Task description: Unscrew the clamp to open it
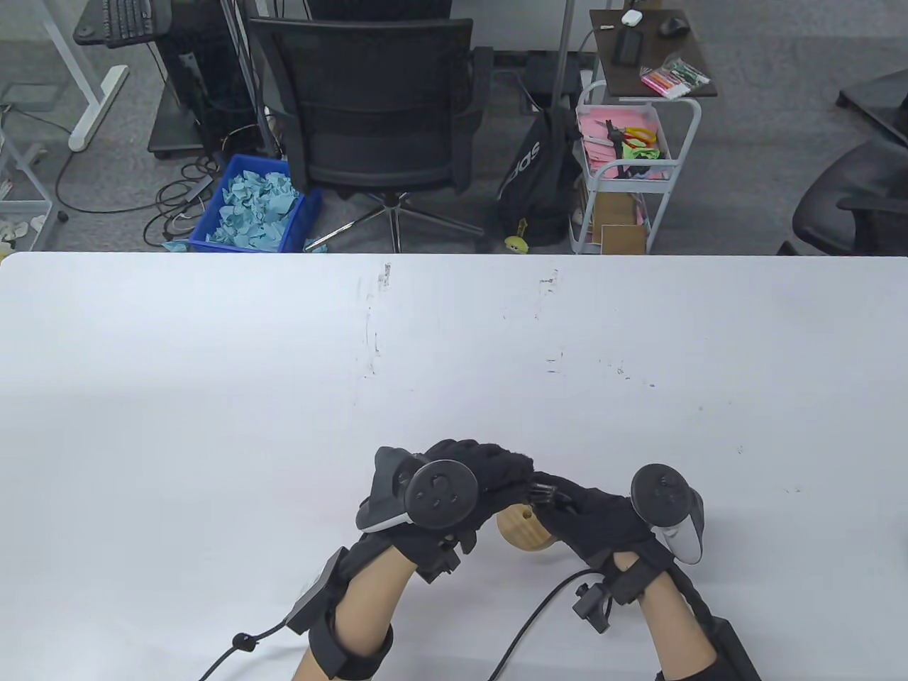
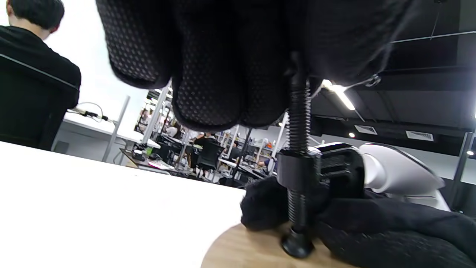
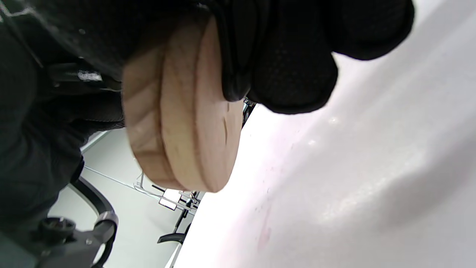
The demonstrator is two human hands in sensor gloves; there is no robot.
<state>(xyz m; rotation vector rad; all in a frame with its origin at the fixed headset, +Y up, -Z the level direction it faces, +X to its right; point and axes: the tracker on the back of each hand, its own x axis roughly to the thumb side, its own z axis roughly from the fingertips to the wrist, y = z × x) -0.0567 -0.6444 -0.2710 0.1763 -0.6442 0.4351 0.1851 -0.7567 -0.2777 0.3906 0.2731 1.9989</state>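
Observation:
A black screw clamp (image 2: 299, 167) is fixed on a stack of round wooden discs (image 1: 523, 528). Its threaded screw (image 2: 298, 115) runs down through the black frame and its foot presses on the top disc (image 2: 256, 249). My left hand (image 1: 468, 482) grips the upper end of the screw, which the fingers (image 2: 208, 74) hide. My right hand (image 1: 603, 518) holds the discs (image 3: 182, 123) and the clamp frame from the right, fingers (image 3: 293, 70) wrapped over the disc edge. Both hands sit near the table's front middle.
The white table (image 1: 284, 397) stretches wide around the hands. Cables (image 1: 539, 610) trail from both wrists toward the front edge. An office chair (image 1: 383, 120), a blue bin (image 1: 255, 206) and a white cart (image 1: 624, 170) stand beyond the far edge.

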